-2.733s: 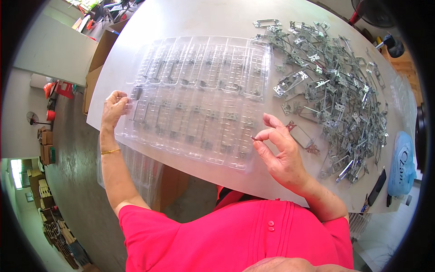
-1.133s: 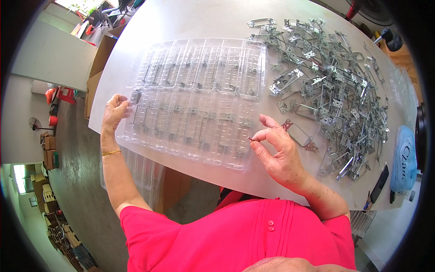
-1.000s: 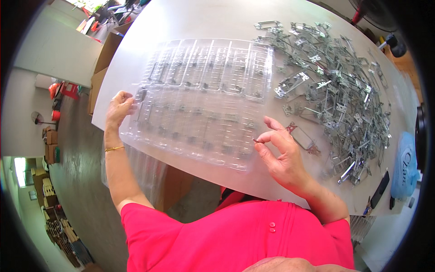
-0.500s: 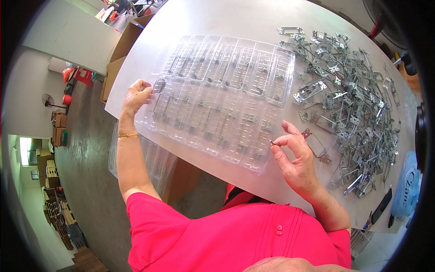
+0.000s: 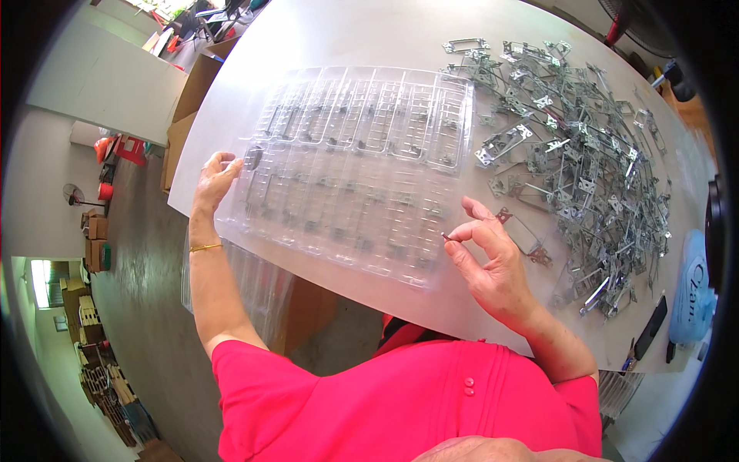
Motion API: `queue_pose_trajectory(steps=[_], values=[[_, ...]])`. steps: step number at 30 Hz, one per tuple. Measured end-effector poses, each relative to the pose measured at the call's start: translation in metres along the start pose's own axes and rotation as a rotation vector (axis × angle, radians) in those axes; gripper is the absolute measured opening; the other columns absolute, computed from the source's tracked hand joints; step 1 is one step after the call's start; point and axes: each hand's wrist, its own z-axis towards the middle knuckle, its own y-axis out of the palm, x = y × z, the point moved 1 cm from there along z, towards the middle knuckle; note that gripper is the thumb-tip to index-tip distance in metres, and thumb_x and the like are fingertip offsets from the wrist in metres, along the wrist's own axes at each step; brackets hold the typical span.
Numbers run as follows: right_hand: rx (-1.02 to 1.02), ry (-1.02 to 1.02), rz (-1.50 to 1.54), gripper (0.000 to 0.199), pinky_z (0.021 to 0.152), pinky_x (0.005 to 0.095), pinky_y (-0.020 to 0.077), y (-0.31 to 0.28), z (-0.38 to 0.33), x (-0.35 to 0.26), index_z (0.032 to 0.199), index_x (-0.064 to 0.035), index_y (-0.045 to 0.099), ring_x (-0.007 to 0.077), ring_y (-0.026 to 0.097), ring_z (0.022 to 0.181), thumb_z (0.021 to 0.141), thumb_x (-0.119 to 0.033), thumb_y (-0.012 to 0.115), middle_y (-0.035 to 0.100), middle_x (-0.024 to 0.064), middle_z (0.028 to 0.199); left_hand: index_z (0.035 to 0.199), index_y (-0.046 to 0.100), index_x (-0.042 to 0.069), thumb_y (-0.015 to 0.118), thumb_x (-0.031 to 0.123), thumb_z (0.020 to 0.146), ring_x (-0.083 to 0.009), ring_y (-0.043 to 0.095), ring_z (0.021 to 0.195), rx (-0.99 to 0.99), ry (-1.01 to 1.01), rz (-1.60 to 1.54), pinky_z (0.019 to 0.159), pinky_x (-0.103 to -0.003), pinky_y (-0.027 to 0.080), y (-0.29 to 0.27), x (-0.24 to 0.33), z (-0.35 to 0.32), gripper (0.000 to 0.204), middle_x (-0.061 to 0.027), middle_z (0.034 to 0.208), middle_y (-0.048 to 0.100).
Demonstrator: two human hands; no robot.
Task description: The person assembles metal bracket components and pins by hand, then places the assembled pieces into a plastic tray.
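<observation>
A clear plastic tray (image 5: 362, 269) with long moulded compartments lies on the pale table, and metal pieces show through it. At its left edge my left hand (image 5: 215, 183) is closed, fingertips and thumb on the rim beside a dark spot. By the tray's lower right corner, my right hand (image 5: 493, 266) pinches a small dark reddish piece (image 5: 446, 237) between thumb and forefinger; its kind is too small to make out. Just beyond that hand lies a reddish-brown metal bracket with a thin rod frame (image 5: 531, 239).
A tangled heap of silvery metal brackets (image 5: 593, 169) covers the table's right side. Near the right edge are a black-handled tool (image 5: 650, 327) and a blue plastic pack (image 5: 690, 292). More clear trays (image 5: 231, 281) sit below the table's front edge, by a cardboard box (image 5: 308, 308).
The whole view has shifted slightly, so the table's things appear further left. Both hands keep about the same places at the tray, and the right still pinches the small piece.
</observation>
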Motion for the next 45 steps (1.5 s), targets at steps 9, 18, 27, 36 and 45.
queue_pose_trajectory(steps=[9,18,27,36,45], values=[[0.055,-0.073,0.028,0.011,0.105,0.0441,0.0425,-0.015,-0.019,-0.002,0.097,-0.0063,0.067,0.0351,0.052,0.133,0.087,-0.004,0.073,0.065,0.0181,0.12,0.119,0.063,-0.006,0.068,0.022,0.094,-0.0321,0.068,0.106,0.418,0.254,0.299,0.095,-0.04,0.052,-0.002,0.02,-0.034,0.037,-0.022,0.113,0.069],[0.149,-0.103,0.036,0.012,0.087,0.0337,0.0507,-0.046,-0.061,0.012,0.097,-0.004,0.066,0.0244,0.065,0.102,0.087,0.001,0.072,0.068,0.0113,0.107,0.106,0.067,-0.001,0.066,-0.006,0.087,-0.0302,0.069,0.096,0.473,1.046,0.145,0.084,-0.039,0.056,0.1,0.188,-0.212,0.02,-0.0157,0.104,0.07],[0.381,-0.082,0.119,0.01,0.074,0.0252,0.0493,-0.101,-0.078,0.042,0.103,-0.0012,0.065,0.0103,0.06,0.079,0.094,-0.002,0.068,0.066,0.0049,0.092,0.105,0.065,-0.002,0.067,-0.007,0.079,-0.0342,0.068,0.096,0.031,1.271,-0.022,0.08,-0.04,0.056,0.234,0.253,-0.266,0.027,-0.0173,0.107,0.068],[0.443,-0.074,0.268,0.008,0.073,0.0227,0.049,-0.123,-0.096,0.061,0.105,-0.0006,0.064,0.007,0.06,0.08,0.097,-0.003,0.065,0.065,0.0027,0.092,0.121,0.061,-0.001,0.061,0.0,0.084,-0.0388,0.056,0.122,0.077,1.099,0.405,0.106,-0.047,0.042,0.297,0.271,-0.227,0.037,-0.0198,0.128,0.061],[0.439,-0.027,0.448,0.009,0.061,0.02,0.0458,-0.137,-0.099,0.064,0.109,-0.0035,0.062,0.0032,0.056,0.069,0.1,-0.006,0.062,0.061,-0.0016,0.081,0.097,0.065,0.003,0.065,0.006,0.091,-0.0223,0.07,0.078,-0.251,0.726,-0.006,0.08,-0.036,0.057,0.279,0.289,-0.232,0.007,-0.0089,0.086,0.071]])
